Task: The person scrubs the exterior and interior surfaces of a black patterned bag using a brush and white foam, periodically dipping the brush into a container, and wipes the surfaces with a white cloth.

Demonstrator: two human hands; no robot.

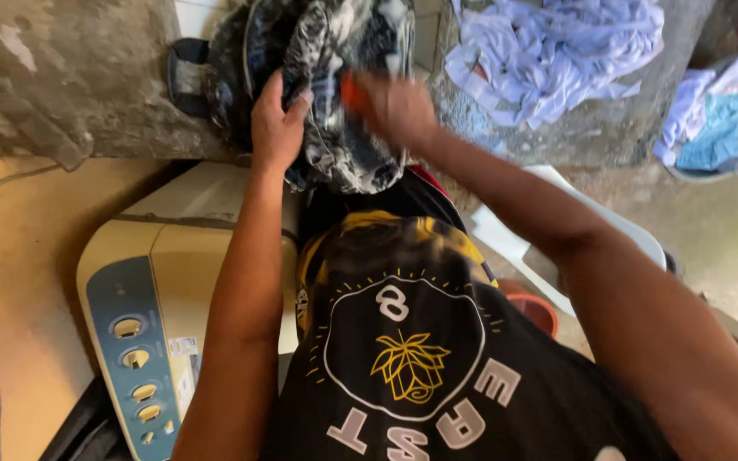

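Scrubbing step, by the look of it: dark patterned backpack (pixel 335 94) sits top centre of frame on the concrete ledge (pixel 87 94). Left hand (pixel 277 119) lies open, palm flat, pinning the bag. Right hand (pixel 395 107), blurred, is closed round an orange brush (pixel 354 92) on the fabric. Next stroke needs firm hold w/ left. White laundry (pixel 557 47) upper right; washing machine (pixel 155 324) lower left.
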